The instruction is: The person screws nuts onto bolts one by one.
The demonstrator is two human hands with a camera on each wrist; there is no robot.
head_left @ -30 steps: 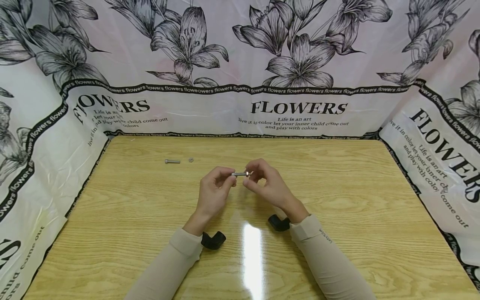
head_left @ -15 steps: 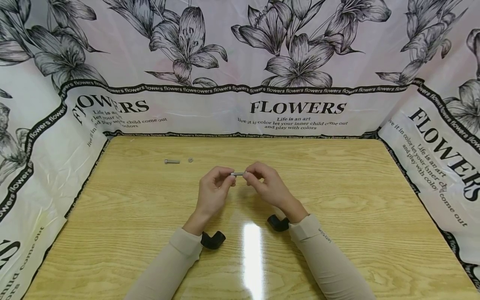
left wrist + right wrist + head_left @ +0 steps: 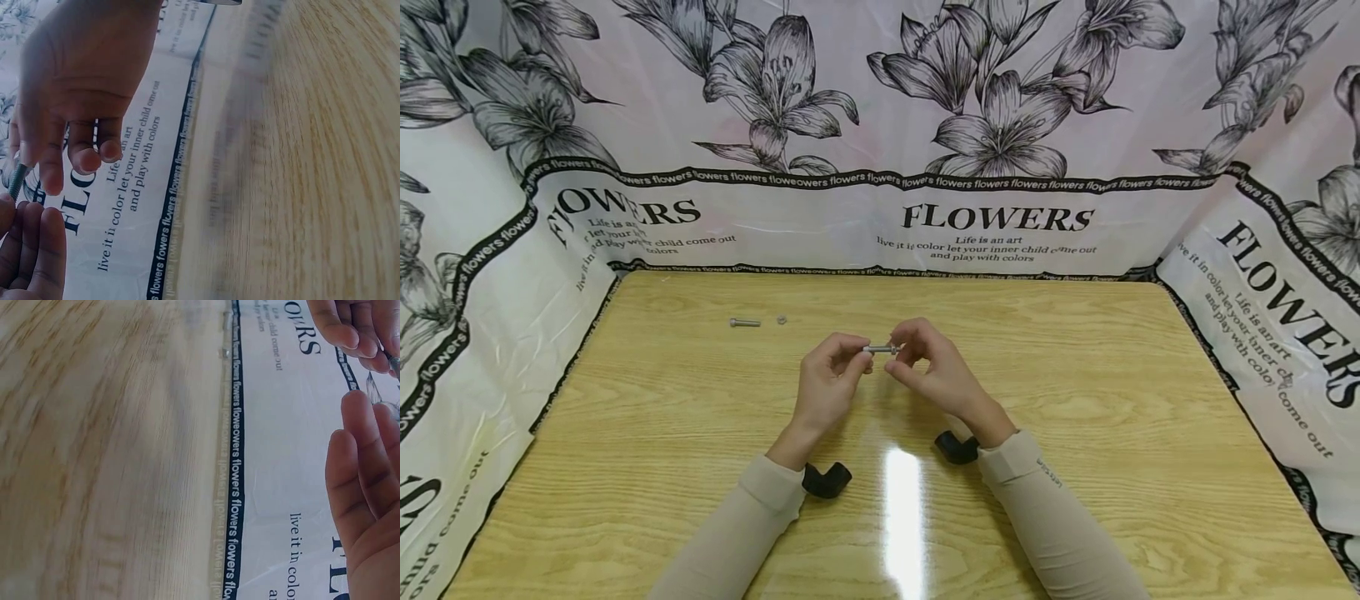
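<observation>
Between thumb and fingertips, my left hand [image 3: 826, 385] pinches a silver bolt [image 3: 880, 349] by its head end, holding it level above the table. A small nut [image 3: 894, 350] sits near the bolt's right end. My right hand [image 3: 938, 377] is around that end, thumb and index finger spread apart with the nut showing between them. In the left wrist view the threaded shank [image 3: 17, 180] shows between both hands. The right wrist view has my right fingers [image 3: 359, 444] fairly straight, while the bolt is mostly cut off at the frame's edge.
Another bolt [image 3: 745, 322] and a loose nut [image 3: 782, 320] lie on the wooden table [image 3: 685, 392] at the back left. Two black elbow-shaped pieces [image 3: 827, 481] are by my wrists, one partly hidden at each sleeve. Flower-printed sheeting [image 3: 820, 225] walls the back and sides.
Half a second ago my right thumb and finger were closed over the nut end; now they have parted and the nut is visible again. My left hand holds the bolt in the same place.
</observation>
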